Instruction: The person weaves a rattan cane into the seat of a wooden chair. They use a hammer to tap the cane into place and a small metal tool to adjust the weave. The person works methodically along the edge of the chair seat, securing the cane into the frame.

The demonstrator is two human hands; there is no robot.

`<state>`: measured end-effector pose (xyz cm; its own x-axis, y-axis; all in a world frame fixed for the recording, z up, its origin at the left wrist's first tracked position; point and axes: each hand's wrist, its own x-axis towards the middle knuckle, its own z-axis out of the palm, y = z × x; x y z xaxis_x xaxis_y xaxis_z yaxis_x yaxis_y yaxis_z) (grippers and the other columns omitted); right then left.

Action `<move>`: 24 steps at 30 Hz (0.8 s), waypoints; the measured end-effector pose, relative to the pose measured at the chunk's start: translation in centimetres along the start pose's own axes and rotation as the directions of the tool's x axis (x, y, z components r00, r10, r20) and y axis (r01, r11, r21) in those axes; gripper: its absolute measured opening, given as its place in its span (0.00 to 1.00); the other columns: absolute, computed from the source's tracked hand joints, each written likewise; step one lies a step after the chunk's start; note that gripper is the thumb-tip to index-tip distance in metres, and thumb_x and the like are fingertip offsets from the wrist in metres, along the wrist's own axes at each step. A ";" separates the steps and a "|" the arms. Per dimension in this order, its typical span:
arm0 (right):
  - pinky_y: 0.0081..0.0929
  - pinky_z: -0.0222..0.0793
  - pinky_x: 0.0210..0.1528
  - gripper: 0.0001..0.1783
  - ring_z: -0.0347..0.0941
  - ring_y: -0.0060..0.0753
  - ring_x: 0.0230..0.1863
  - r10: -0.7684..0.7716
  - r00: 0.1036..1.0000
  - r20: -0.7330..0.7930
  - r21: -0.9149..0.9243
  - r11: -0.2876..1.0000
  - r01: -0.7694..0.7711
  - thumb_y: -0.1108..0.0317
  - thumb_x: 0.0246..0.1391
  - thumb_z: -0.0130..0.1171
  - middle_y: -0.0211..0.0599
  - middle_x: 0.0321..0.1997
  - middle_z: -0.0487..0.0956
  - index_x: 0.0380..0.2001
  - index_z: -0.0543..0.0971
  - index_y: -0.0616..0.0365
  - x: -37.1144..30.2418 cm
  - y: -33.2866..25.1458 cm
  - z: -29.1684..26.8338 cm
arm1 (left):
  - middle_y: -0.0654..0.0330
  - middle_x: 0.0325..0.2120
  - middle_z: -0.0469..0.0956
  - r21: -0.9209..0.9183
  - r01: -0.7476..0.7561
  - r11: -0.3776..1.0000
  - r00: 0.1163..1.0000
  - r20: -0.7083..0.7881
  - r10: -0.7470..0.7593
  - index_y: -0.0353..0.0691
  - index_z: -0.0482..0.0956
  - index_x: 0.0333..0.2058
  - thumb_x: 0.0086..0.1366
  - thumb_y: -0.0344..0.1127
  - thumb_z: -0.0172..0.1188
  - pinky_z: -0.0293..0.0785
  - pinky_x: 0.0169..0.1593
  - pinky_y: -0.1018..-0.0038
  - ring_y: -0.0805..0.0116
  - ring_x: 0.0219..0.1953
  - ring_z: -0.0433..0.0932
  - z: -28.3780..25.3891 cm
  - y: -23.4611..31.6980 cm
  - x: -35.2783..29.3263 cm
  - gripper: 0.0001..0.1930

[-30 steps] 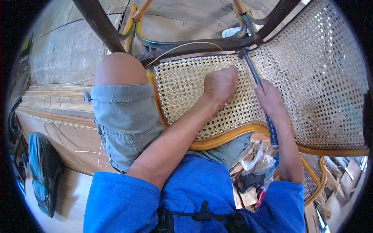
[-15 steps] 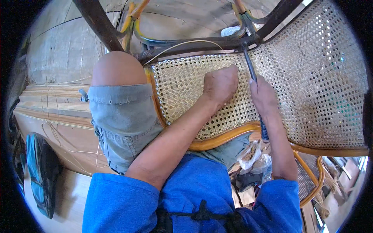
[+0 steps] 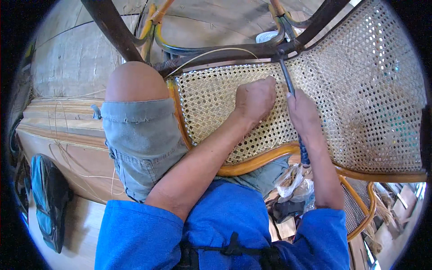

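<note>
A chair with a woven cane seat and a cane back lies across my lap. My left hand is closed in a fist over the seat weave, near its far edge; whatever its fingers hold is hidden. My right hand grips a dark hammer by its handle. The hammer's head end meets the dark frame rail near the corner where seat and back join. A loose cane strand arches along that rail, left of the hammer.
Curved chair legs rise at the far side. My bare knee presses by the seat's left end. Stacked boards with loose strands and a blue-black bag are at left. Plastic bags and another cane piece lie below right.
My right hand and the hammer have shifted slightly to the left. My left hand stays closed in nearly the same place.
</note>
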<state>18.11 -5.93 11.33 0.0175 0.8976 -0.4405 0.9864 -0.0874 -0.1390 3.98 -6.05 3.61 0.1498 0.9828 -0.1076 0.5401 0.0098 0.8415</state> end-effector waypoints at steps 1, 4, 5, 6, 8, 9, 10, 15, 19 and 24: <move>0.51 0.65 0.32 0.17 0.72 0.62 0.30 0.016 1.000 -0.023 -0.003 1.000 -0.016 0.58 0.59 0.46 0.59 0.23 0.74 0.31 0.69 0.64 -0.2 -0.2 0.0 | 0.52 0.20 0.76 0.004 0.003 1.000 1.000 0.017 -0.003 0.41 0.73 0.27 0.57 0.36 0.51 0.73 0.28 0.59 0.52 0.24 0.77 -0.1 0.0 0.2 0.06; 0.52 0.65 0.33 0.17 0.72 0.63 0.30 0.111 0.994 -0.001 0.122 0.986 -0.110 0.58 0.59 0.45 0.60 0.24 0.74 0.32 0.70 0.64 -0.5 -1.1 -1.1 | 0.52 0.20 0.76 0.002 0.005 1.000 0.999 0.046 -0.005 0.41 0.73 0.27 0.58 0.35 0.51 0.73 0.28 0.59 0.52 0.24 0.77 -0.2 0.0 0.1 0.06; 0.51 0.65 0.33 0.16 0.72 0.63 0.30 0.169 0.985 0.019 0.150 0.974 -0.170 0.58 0.59 0.45 0.59 0.24 0.74 0.33 0.70 0.64 -0.8 -2.1 -1.8 | 0.52 0.20 0.76 -0.010 -0.002 1.000 0.999 0.036 0.002 0.41 0.73 0.26 0.58 0.35 0.51 0.73 0.28 0.60 0.52 0.24 0.77 -0.2 0.0 0.0 0.06; 0.51 0.65 0.33 0.16 0.72 0.63 0.30 0.145 0.989 0.001 0.134 0.981 -0.144 0.59 0.59 0.45 0.59 0.24 0.74 0.33 0.70 0.64 -0.9 -2.2 -1.8 | 0.52 0.20 0.76 -0.019 -0.011 1.000 1.000 0.021 0.011 0.41 0.73 0.26 0.58 0.36 0.51 0.73 0.28 0.60 0.52 0.23 0.77 -0.3 0.0 0.1 0.06; 0.51 0.66 0.33 0.16 0.72 0.63 0.30 0.096 0.995 -0.034 0.099 0.991 -0.092 0.59 0.60 0.44 0.59 0.24 0.74 0.33 0.71 0.64 -1.0 -2.2 -1.7 | 0.52 0.20 0.76 -0.002 -0.005 1.000 1.000 0.019 0.005 0.40 0.73 0.26 0.58 0.36 0.51 0.73 0.28 0.60 0.52 0.23 0.77 -0.2 0.1 0.3 0.06; 0.51 0.65 0.33 0.17 0.72 0.63 0.30 0.105 0.994 -0.011 0.051 0.993 -0.105 0.59 0.60 0.44 0.59 0.24 0.74 0.33 0.71 0.64 -0.7 -1.9 -1.3 | 0.51 0.20 0.76 0.003 -0.004 1.000 1.000 0.022 0.004 0.40 0.73 0.26 0.58 0.36 0.51 0.73 0.28 0.60 0.52 0.23 0.77 -0.1 0.2 0.2 0.06; 0.52 0.65 0.34 0.17 0.72 0.63 0.30 0.116 0.993 0.012 0.001 0.993 -0.116 0.58 0.60 0.44 0.60 0.25 0.74 0.33 0.71 0.64 -0.1 -1.5 -0.7 | 0.51 0.20 0.76 0.005 -0.007 1.000 1.000 0.026 0.006 0.40 0.73 0.26 0.57 0.35 0.51 0.73 0.28 0.60 0.52 0.23 0.78 0.0 0.2 0.2 0.06; 0.53 0.66 0.36 0.19 0.72 0.64 0.32 0.166 0.985 0.041 0.118 0.978 -0.169 0.57 0.60 0.43 0.61 0.27 0.75 0.35 0.71 0.65 0.1 -1.8 -1.0 | 0.51 0.19 0.77 0.036 -0.019 0.999 1.000 0.008 0.019 0.39 0.74 0.24 0.55 0.32 0.51 0.75 0.25 0.62 0.54 0.22 0.78 -0.3 0.4 0.4 0.05; 0.52 0.66 0.36 0.20 0.72 0.64 0.32 0.163 0.985 0.049 0.027 0.986 -0.165 0.56 0.60 0.43 0.61 0.28 0.75 0.33 0.71 0.65 -0.2 -1.9 -0.8 | 0.52 0.19 0.77 0.026 -0.030 0.999 1.000 0.000 0.030 0.39 0.73 0.25 0.56 0.33 0.51 0.74 0.26 0.62 0.54 0.22 0.78 -0.2 0.1 0.4 0.05; 0.47 0.65 0.31 0.19 0.71 0.59 0.27 0.163 0.985 0.058 0.147 0.974 -0.170 0.56 0.60 0.44 0.55 0.23 0.73 0.30 0.71 0.64 0.3 -0.6 -1.1 | 0.53 0.20 0.77 0.021 -0.034 0.999 0.999 0.026 0.033 0.42 0.73 0.27 0.58 0.36 0.51 0.73 0.26 0.60 0.54 0.23 0.78 0.0 -0.1 0.2 0.06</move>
<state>17.68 -5.12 12.21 0.1685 0.8449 -0.5078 0.9342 -0.3012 -0.1910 3.99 -5.89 3.50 0.1890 0.9776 -0.0931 0.5522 -0.0274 0.8333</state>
